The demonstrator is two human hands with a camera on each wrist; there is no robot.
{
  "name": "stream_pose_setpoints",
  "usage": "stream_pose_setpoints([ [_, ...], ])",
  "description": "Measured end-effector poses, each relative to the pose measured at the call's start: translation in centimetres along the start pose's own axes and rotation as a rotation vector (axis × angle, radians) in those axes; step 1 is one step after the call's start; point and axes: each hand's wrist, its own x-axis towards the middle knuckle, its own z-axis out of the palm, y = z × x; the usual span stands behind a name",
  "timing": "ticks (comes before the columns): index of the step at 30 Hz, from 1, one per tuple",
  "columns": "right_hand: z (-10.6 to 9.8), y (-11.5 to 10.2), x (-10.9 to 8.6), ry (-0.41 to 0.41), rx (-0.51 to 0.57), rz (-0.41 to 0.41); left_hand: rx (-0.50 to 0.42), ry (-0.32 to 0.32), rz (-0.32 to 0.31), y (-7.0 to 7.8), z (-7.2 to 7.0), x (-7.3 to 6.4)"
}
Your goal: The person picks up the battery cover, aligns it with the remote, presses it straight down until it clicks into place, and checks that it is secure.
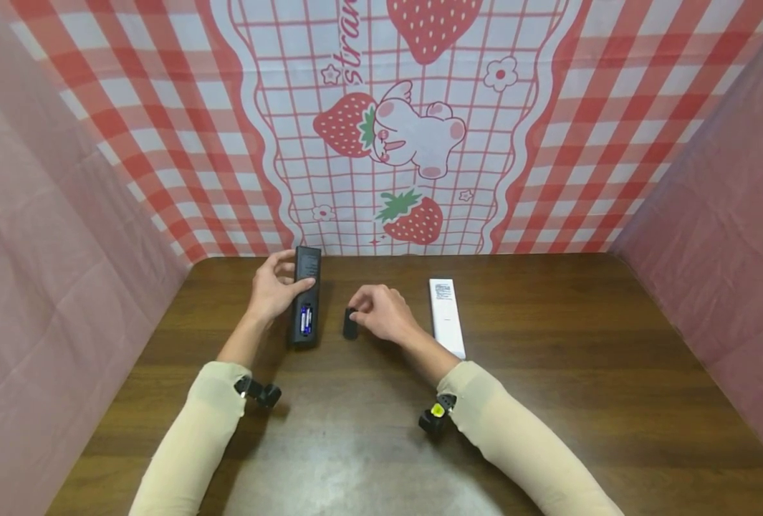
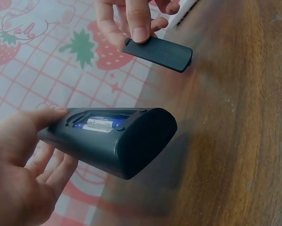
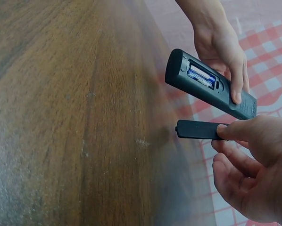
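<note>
My left hand (image 1: pixel 274 288) grips a black remote control (image 1: pixel 305 287) by its sides, thumb across its back. The back faces up, and its battery compartment is uncovered. Two blue-and-silver batteries (image 2: pixel 99 124) lie side by side inside it. Between thumb and fingers, my right hand (image 1: pixel 384 313) pinches a black battery cover (image 3: pixel 197 129) by one end. That cover is held apart from the remote, to its right in the head view, with a small tab on its free end.
A white remote control (image 1: pixel 446 317) lies back up on the brown wooden table (image 1: pixel 549 401), beside the right forearm. Behind the table hangs a red-and-white checked cloth (image 1: pixel 587 143) with strawberry prints. Pink cloth walls (image 1: pixel 52 236) stand at both sides.
</note>
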Motion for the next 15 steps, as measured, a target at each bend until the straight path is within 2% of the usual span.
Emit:
stream_pose_setpoints([
  [1, 0.0, 0.1, -0.1, 0.009, 0.002, -0.013, -0.003, 0.001, 0.003, 0.0, 0.0, 0.0],
  [5, -2.3, -3.8, -2.3, 0.009, 0.026, -0.013, -0.008, 0.005, 0.020, 0.3, -0.1, -0.1],
  [8, -4.2, -7.2, -3.8, 0.008, 0.040, 0.020, -0.016, 0.010, 0.032, 0.4, -0.2, -0.1],
  [9, -4.4, -7.5, -3.9, 0.010, 0.043, 0.022, -0.017, 0.011, 0.037, 0.5, -0.2, -0.1],
  [10, -4.0, -6.5, -3.5, 0.018, 0.046, 0.002, -0.021, 0.012, 0.041, 0.5, -0.3, -0.1],
  [15, -3.6, -5.6, -2.9, 0.020, 0.062, -0.010, -0.022, 0.008, 0.048, 0.5, -0.3, 0.0],
])
